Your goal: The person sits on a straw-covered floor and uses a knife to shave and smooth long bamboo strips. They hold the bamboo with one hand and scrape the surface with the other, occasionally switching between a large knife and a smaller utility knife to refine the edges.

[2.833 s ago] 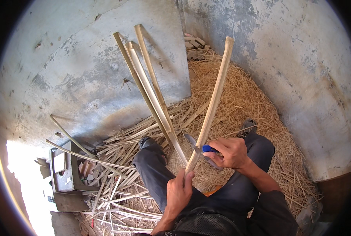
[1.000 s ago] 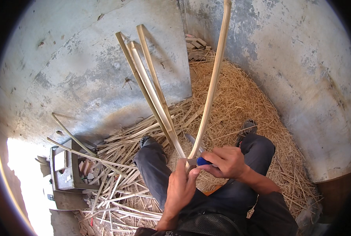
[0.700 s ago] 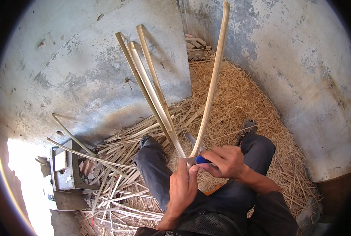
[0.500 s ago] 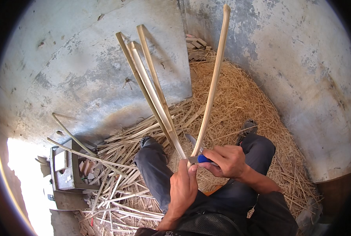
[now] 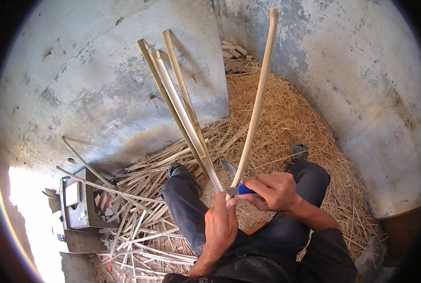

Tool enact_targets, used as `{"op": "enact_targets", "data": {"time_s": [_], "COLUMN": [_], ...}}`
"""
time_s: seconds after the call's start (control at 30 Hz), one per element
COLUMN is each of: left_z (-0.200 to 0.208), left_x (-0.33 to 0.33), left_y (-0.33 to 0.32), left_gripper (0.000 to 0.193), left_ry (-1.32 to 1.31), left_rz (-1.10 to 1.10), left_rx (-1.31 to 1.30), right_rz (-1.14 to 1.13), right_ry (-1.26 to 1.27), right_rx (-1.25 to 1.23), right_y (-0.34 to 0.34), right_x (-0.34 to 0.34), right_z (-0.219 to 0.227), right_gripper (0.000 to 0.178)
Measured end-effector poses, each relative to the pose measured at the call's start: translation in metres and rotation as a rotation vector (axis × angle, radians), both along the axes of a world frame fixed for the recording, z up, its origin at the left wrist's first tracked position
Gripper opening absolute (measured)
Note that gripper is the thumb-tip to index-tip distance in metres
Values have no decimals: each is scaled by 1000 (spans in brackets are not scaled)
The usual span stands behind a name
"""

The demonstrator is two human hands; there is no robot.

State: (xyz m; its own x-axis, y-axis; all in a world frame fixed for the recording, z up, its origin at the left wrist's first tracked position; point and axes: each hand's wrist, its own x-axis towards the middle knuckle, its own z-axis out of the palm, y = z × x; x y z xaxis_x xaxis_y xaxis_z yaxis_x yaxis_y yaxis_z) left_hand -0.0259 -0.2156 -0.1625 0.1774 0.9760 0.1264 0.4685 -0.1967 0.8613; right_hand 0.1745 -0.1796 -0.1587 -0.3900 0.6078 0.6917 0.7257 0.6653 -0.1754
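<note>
Walls (image 5: 361,85) blotched grey | shavings (image 5: 290,113) heaped below | left hand (image 5: 220,226) holding strip (image 5: 256,113)

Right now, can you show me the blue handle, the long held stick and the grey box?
Blue handle (image 5: 245,189): head view, on its visible middle.
Held stick (image 5: 257,104): head view, halfway along its length.
Grey box (image 5: 79,217): head view, on its pale side.

I can't make out one readable word or number from here. Down at six o'clock, the dark top (image 5: 184,279) carries some small pale marks at the very edge of view, too tiny to decipher.
</note>
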Motion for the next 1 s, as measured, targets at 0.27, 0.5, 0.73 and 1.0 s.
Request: {"op": "enact_targets", "data": {"time_s": [0.27, 0.5, 0.73, 1.0], "left_z": [1, -8, -28, -5], "left_x": [-3, -8, -28, -29], "left_y": [-5, -6, -40, -9], "left_gripper": [20, 18, 22, 41], "left_ry": [25, 10, 84, -115], "left_rz": [11, 22, -79, -60], "left_rx": [4, -7, -223, -349], "right_rz": [-30, -37, -453, -73], "right_ry": [-9, 16, 388, 297], "right_rx": [54, 84, 28, -148], "right_y": [5, 12, 61, 11], "right_x": [6, 10, 90, 26], "right_z": [-1, 3, 31, -10], "right_gripper": [34, 28, 40, 31]}}
